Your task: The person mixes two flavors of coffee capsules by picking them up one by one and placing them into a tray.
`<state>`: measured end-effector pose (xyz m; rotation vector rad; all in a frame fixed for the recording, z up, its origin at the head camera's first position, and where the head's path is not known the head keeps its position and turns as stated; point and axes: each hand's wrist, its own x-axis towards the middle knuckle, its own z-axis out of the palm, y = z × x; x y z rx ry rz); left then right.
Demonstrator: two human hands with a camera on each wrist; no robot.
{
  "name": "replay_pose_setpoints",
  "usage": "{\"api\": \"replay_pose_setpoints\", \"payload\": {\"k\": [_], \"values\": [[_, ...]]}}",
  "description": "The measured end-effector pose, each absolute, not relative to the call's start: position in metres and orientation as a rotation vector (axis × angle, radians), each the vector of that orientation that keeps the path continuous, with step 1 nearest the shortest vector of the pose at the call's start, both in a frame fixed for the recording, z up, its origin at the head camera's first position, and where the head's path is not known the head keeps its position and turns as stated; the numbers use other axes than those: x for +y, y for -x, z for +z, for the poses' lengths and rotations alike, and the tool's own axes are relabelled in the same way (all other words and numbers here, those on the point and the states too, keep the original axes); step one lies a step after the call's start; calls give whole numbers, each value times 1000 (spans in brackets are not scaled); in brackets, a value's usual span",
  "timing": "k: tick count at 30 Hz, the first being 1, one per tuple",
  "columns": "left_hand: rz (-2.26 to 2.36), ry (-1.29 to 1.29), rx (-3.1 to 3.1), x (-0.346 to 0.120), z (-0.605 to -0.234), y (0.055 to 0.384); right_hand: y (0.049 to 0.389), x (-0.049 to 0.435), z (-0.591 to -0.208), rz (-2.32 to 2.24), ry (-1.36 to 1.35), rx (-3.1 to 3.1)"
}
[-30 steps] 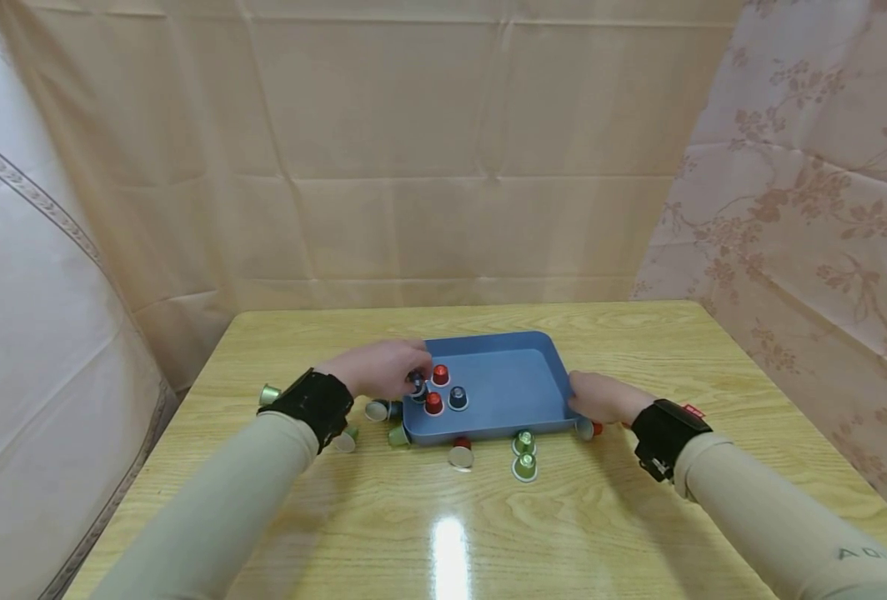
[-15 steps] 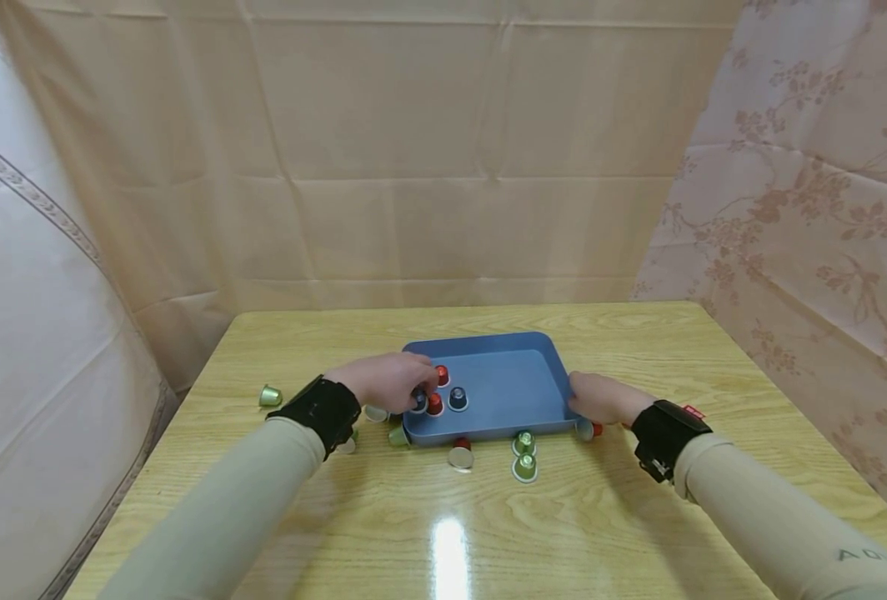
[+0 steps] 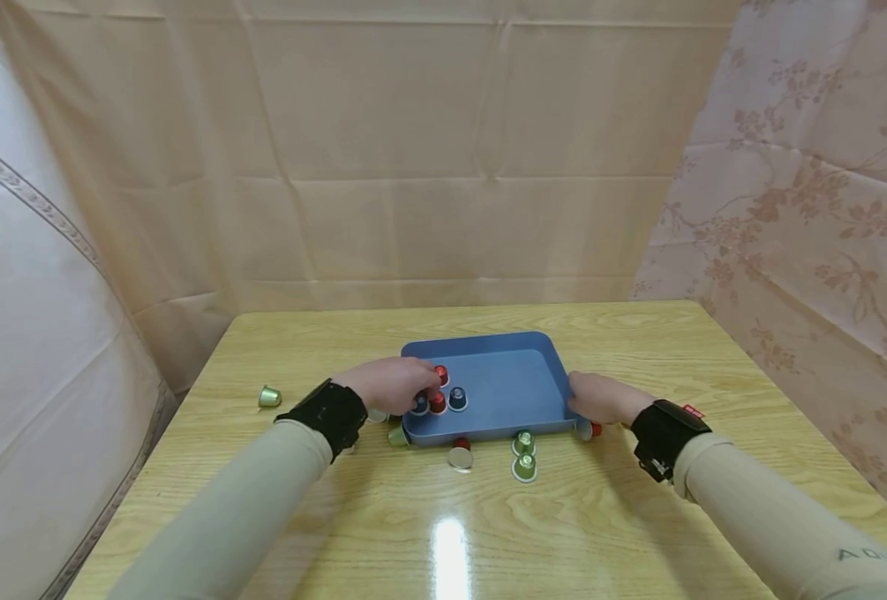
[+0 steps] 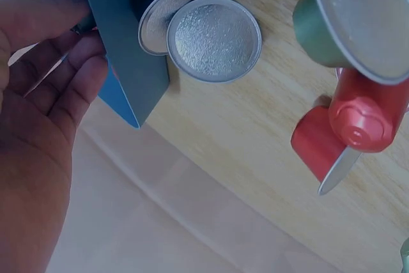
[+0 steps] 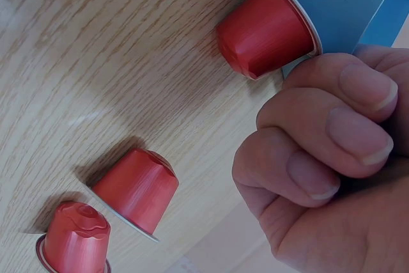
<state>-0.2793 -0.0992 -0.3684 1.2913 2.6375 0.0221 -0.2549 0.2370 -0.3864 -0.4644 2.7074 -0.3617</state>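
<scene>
A shallow blue tray (image 3: 514, 400) lies on the table. My left hand (image 3: 394, 383) reaches over its left wall, thumb and fingers around a dark blue coffee capsule (image 3: 419, 407) low in the tray; in the left wrist view the fingers mostly hide it. Beside it inside the tray stand two red capsules (image 3: 438, 404) and another dark blue capsule (image 3: 458, 398). At the tray's right end my right hand (image 3: 601, 397) grips the wall with curled fingers (image 5: 323, 103); its thumb is hidden. A red capsule (image 5: 268, 30) lies on its side close to those fingers.
Two green capsules (image 3: 524, 454) stand in front of the tray, near an overturned red one (image 3: 462, 454). A green capsule (image 3: 269, 397) lies far left. Silver-lidded capsules (image 4: 214, 39) lie against the tray's left wall. More red capsules (image 5: 137, 190) are beside my right hand.
My left hand has moved slightly right and down, bringing the dark blue capsule lower into the tray. The adjacent red capsule has shifted a little right. My right hand stays put.
</scene>
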Motion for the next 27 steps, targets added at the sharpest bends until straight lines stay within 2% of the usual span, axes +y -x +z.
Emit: {"api": "replay_pose_setpoints", "payload": {"k": [9, 27], "values": [[-14, -1329, 2652, -98, -369, 278, 256, 237, -387, -345, 463, 2715], [38, -1248, 2648, -115, -362, 284, 255, 237, -386, -351, 461, 2706]]}}
